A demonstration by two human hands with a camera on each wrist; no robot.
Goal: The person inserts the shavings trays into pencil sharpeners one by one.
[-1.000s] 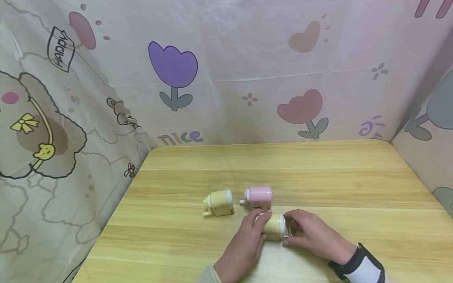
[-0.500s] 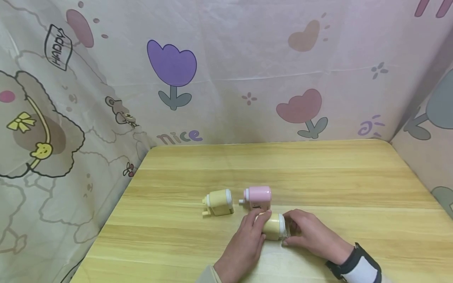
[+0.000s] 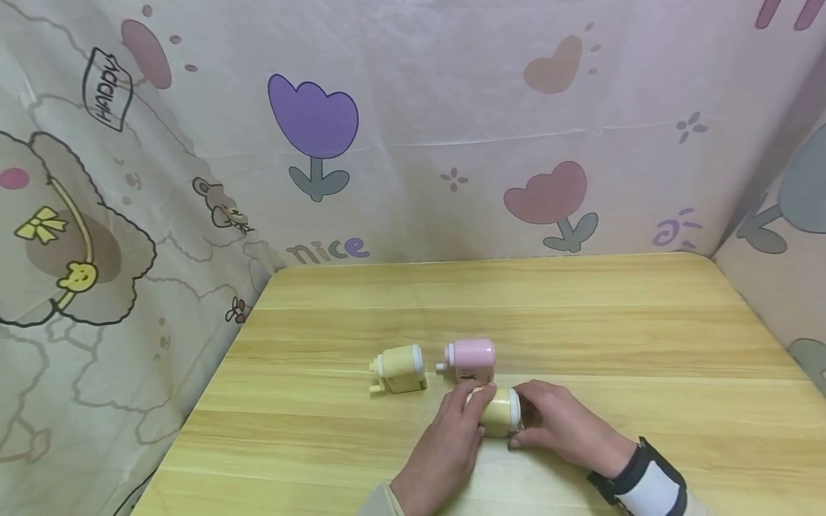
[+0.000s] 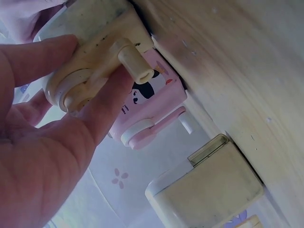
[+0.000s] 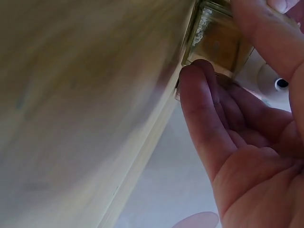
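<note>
My left hand grips a yellow crank pencil sharpener that lies on the table, its crank handle beside my fingers in the left wrist view. At the sharpener's white-rimmed end, my right hand holds a clear shavings drawer between thumb and fingers. Most of that drawer is inside the body or behind my fingers in the head view. Just behind the held one sits a pink crank sharpener with a cartoon print. A second yellow sharpener stands farther left, crank pointing left.
All this is on a wood-grain table. Patterned cloth hangs behind it and along both sides. A black-and-white strap is around my right wrist.
My right hand has moved slightly left, and the clear drawer has slid farther into the yellow sharpener, so less of it shows. The left hand keeps its grip; the other sharpeners stay put.
</note>
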